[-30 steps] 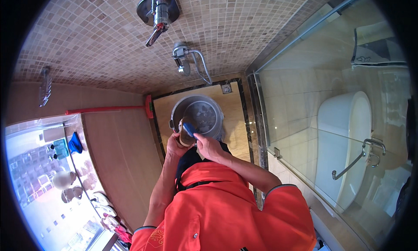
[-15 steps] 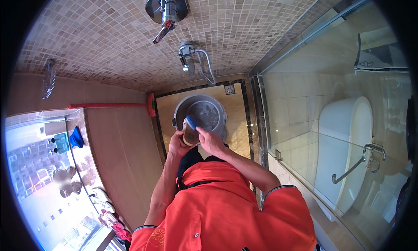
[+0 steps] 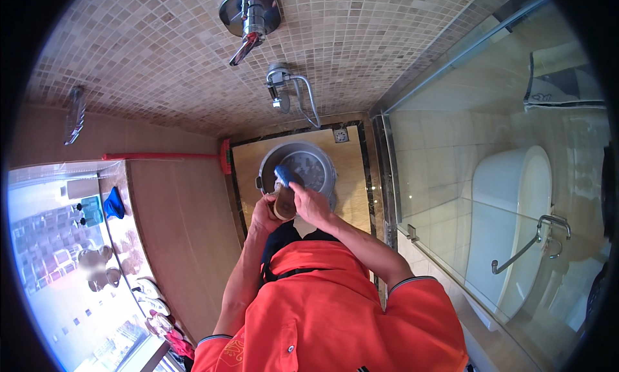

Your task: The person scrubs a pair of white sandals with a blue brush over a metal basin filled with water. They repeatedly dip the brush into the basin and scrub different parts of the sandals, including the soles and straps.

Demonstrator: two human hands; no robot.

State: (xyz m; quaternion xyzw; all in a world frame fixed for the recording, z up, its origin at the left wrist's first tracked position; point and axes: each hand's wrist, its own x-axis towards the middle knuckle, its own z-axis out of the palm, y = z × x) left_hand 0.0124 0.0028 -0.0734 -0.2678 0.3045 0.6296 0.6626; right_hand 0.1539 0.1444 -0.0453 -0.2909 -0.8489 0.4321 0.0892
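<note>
Shower stall seen from above. The left hand point(image 3: 263, 212) is closed around a small brown rounded object point(image 3: 284, 205), held over the near rim of a grey basin point(image 3: 322, 160). The right hand point(image 3: 311, 204) grips a blue brush point(image 3: 284, 175), its head resting on the brown object. The basin stands on the tan shower floor point(image 3: 351, 198), near the far edge by the square drain point(image 3: 341, 135). A red broom point(image 3: 169, 156) lies along the floor's left edge; a glass partition point(image 3: 451, 198) bounds the right.

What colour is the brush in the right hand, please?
Blue brush, right hand; head view.
</note>
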